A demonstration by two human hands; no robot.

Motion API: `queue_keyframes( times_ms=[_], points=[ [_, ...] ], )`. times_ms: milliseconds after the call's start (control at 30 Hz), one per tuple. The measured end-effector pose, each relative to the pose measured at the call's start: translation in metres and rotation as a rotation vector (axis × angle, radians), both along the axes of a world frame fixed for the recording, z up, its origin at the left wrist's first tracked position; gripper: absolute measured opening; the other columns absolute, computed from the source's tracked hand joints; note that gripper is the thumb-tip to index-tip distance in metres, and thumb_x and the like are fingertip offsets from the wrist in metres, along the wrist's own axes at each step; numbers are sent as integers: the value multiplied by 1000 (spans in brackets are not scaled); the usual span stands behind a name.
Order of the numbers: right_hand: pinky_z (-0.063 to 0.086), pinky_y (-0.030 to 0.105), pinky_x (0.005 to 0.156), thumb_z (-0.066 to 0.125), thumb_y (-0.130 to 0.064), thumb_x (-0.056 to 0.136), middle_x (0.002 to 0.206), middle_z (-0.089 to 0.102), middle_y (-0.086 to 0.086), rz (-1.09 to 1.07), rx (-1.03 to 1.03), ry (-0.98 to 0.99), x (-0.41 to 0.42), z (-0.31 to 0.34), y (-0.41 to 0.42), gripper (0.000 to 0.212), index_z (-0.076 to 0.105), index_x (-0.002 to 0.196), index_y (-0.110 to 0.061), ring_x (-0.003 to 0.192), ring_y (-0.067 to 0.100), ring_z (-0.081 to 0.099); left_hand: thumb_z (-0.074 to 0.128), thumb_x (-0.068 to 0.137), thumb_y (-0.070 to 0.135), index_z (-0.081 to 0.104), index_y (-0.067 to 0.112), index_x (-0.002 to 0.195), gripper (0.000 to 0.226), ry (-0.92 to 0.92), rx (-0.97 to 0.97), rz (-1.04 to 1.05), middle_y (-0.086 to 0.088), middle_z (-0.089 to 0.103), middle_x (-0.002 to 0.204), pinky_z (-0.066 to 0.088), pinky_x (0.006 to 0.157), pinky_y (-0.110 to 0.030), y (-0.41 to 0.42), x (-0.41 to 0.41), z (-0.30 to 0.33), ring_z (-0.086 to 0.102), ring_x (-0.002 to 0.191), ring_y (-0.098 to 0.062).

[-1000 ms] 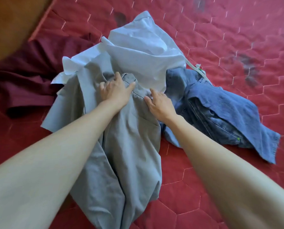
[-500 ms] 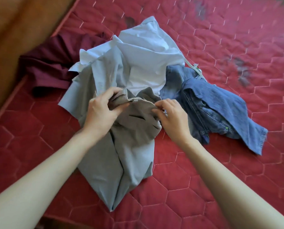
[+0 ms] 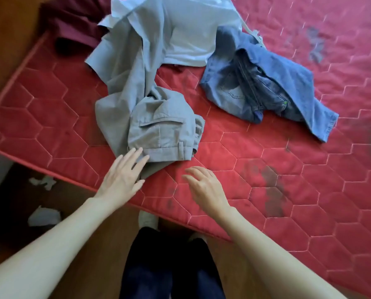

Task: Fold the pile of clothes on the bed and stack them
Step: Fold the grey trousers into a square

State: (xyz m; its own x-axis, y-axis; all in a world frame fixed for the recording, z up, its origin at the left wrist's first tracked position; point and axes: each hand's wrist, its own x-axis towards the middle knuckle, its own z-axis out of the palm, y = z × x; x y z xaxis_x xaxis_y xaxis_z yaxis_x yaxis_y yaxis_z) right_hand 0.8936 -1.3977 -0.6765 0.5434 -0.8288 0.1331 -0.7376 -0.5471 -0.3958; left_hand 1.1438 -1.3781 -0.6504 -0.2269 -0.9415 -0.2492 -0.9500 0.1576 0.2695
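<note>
Red mattress: grey trousers touch the left hand's straight fingertips; right hand, fingers relaxed, holds nothing beside them.

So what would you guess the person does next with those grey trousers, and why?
Probably take hold of the waistband of the crumpled grey cotton trousers with both hands and pull it flat. The left hand lies open with fingertips at the waistband's edge, the right hand hovers open above the red quilted mattress, and neither holds anything.
</note>
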Motion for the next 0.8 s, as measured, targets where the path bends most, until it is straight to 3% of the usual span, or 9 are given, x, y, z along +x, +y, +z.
queue_keyframes(
  times_ms=[100,233,367,467,567,700,800],
  points=[
    [56,39,72,68,8,73,103,69,7,-190,35,-59,-7,-6,4,32,71,102,-6,95,28,65,85,69,21,50,4,138,79,-26,-141,-11,-22,41,146,33,109,-56,-6,-18,-13,38,137,-38],
    [52,33,86,68,-6,81,131,55,3,-392,200,-55,-9,-17,-15,57,51,136,-12,116,22,54,86,64,30,47,8,140,88,-68,-286,-159,-21,37,149,31,109,-60,-38,-53,-22,35,139,-37],
    [50,33,77,72,-17,81,144,41,-4,-457,349,-124,3,-30,-45,74,37,146,-24,118,16,52,82,68,38,56,16,134,74,-139,-338,-248,-14,50,142,35,107,-54,-77,-80,-26,43,134,-33],
    [54,37,77,71,-9,78,143,45,-3,-438,361,-212,17,-33,-58,71,44,143,-19,107,16,59,78,72,42,69,14,111,49,-112,-429,-319,-6,69,107,51,85,-41,-93,-83,-22,64,102,-30],
    [54,39,78,62,4,71,134,56,-3,-515,280,-273,25,-34,-65,66,57,133,-18,100,17,63,55,89,42,71,12,89,34,72,-422,-151,-8,70,79,47,57,-36,-98,-75,-8,66,73,-31],
    [55,35,62,69,-9,78,114,68,-4,-562,69,-248,31,-19,-70,24,75,100,-18,85,21,69,55,92,26,56,11,68,29,280,-392,266,-17,59,62,37,54,-38,-111,-50,21,57,61,-37],
    [52,31,55,73,-18,80,96,72,-8,-504,-64,-183,27,8,-74,5,76,84,-17,80,21,66,55,91,22,46,10,63,31,445,-432,480,-4,42,51,24,56,-33,-123,-21,48,41,55,-23]
  ],
)
